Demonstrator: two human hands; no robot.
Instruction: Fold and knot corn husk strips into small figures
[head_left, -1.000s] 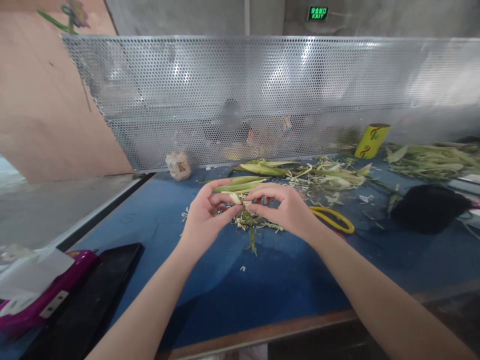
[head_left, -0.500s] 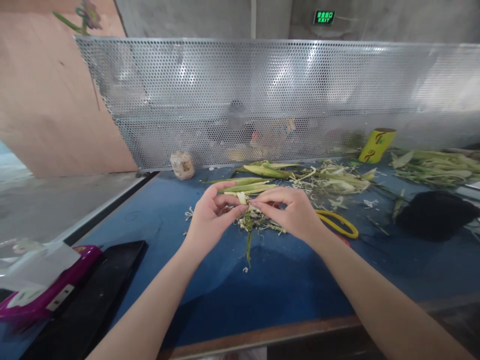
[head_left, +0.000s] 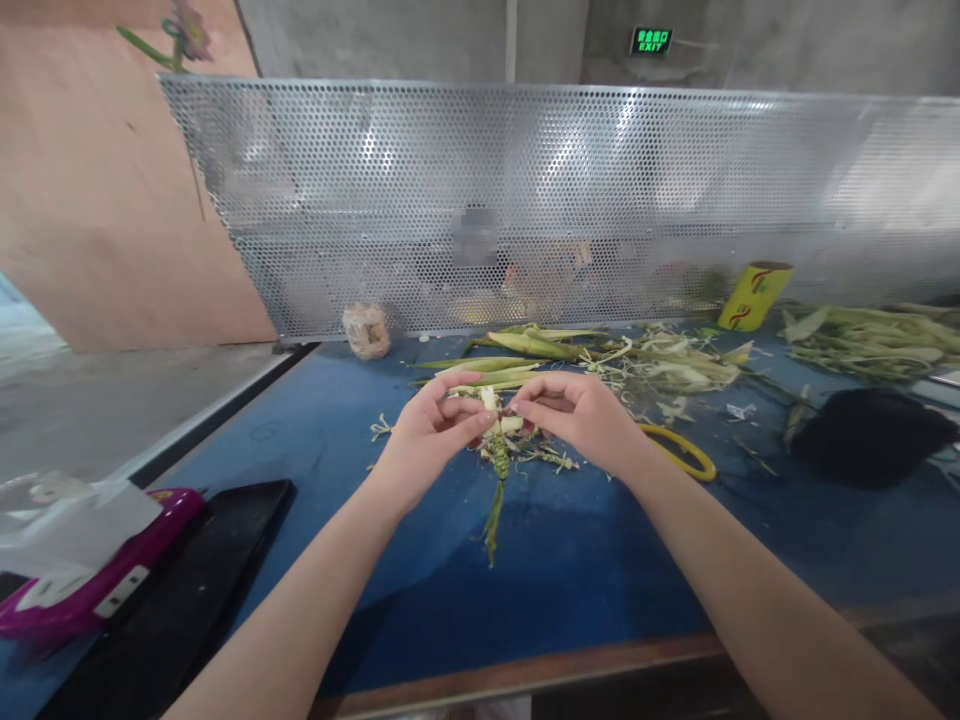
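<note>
A short green braid of corn husk (head_left: 499, 458) hangs between my hands, its loose tail pointing down toward me. My left hand (head_left: 421, 430) pinches the pale upper end of the braid between thumb and fingers. From the other side, my right hand (head_left: 583, 415) has its fingertips closed at the same end, where a pale husk strip sticks out. The exact grip is partly hidden by the fingers. Behind the hands lie long green husk leaves (head_left: 517, 345), and husk scraps (head_left: 551, 455) are scattered beneath them.
On the blue table (head_left: 420, 600) are a yellow ring (head_left: 694, 460), a black bundle (head_left: 874, 435), a husk pile (head_left: 877, 340) and a yellow packet (head_left: 756, 297). A perforated metal panel (head_left: 420, 180) stands behind. At left sit a black tray (head_left: 217, 560) and a magenta power strip (head_left: 135, 590).
The braid's tail now hangs lower and shows more of its length. A pale strip has come into view beside the right fingertips. Both hands stay at nearly the same place.
</note>
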